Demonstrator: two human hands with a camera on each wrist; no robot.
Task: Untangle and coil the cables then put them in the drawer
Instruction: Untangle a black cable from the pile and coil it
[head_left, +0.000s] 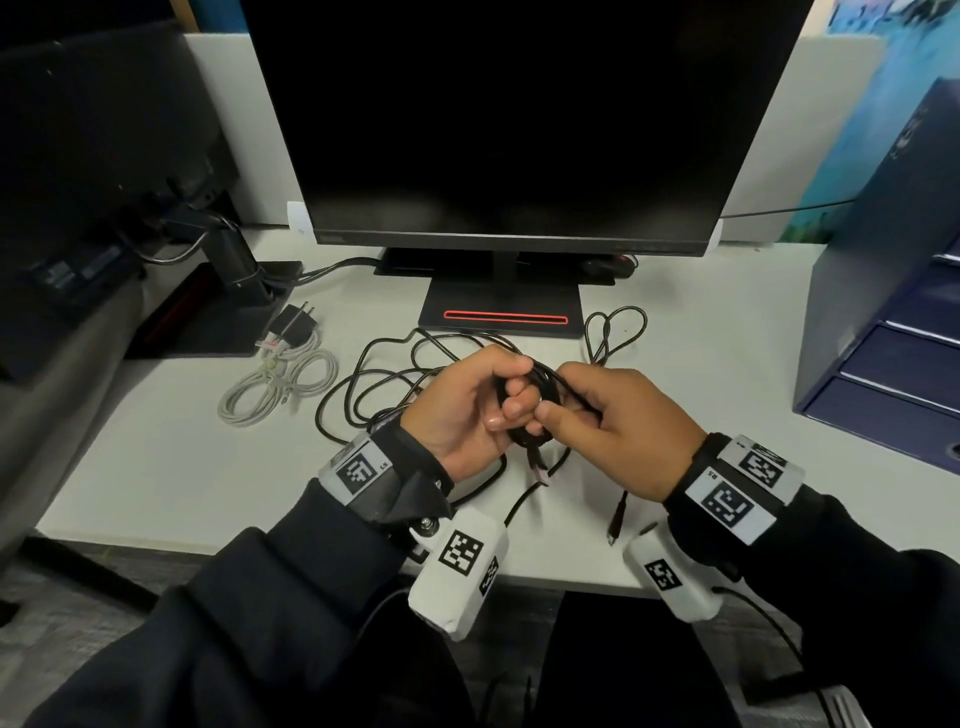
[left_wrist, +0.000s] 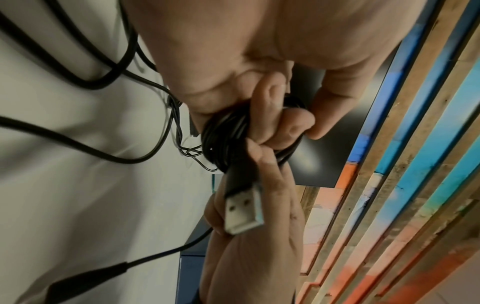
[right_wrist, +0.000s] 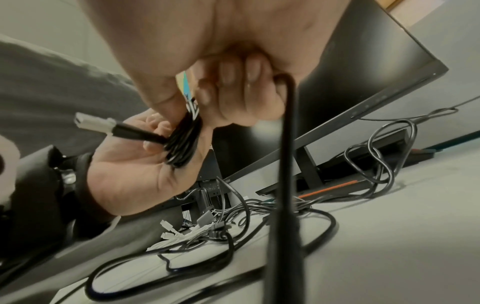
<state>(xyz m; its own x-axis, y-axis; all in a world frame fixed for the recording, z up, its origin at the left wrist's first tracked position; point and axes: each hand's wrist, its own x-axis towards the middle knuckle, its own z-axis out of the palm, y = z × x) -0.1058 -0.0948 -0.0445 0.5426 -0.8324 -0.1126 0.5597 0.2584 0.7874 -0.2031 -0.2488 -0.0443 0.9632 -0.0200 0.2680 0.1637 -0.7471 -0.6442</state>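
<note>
My left hand (head_left: 506, 400) grips a small coil of black cable (head_left: 535, 434) just above the white desk (head_left: 156, 467). Its USB plug (head_left: 540, 472) hangs below the coil. In the left wrist view the coil (left_wrist: 223, 139) sits under my curled fingers, the plug (left_wrist: 242, 211) pointing at the camera. My right hand (head_left: 558, 413) pinches the same coil from the right. A loose strand (right_wrist: 285, 164) runs from it down to the desk. More loose black cable (head_left: 374, 374) lies tangled behind my hands. A blue drawer unit (head_left: 893, 332) stands at the right.
A coiled white cable (head_left: 280, 384) with a black charger plug (head_left: 293, 325) lies at the left. The dark monitor (head_left: 519, 119) and its base (head_left: 501, 312) stand behind. A small black plug (head_left: 615, 525) rests near the desk's front edge. A monitor arm (head_left: 234, 260) is at the back left.
</note>
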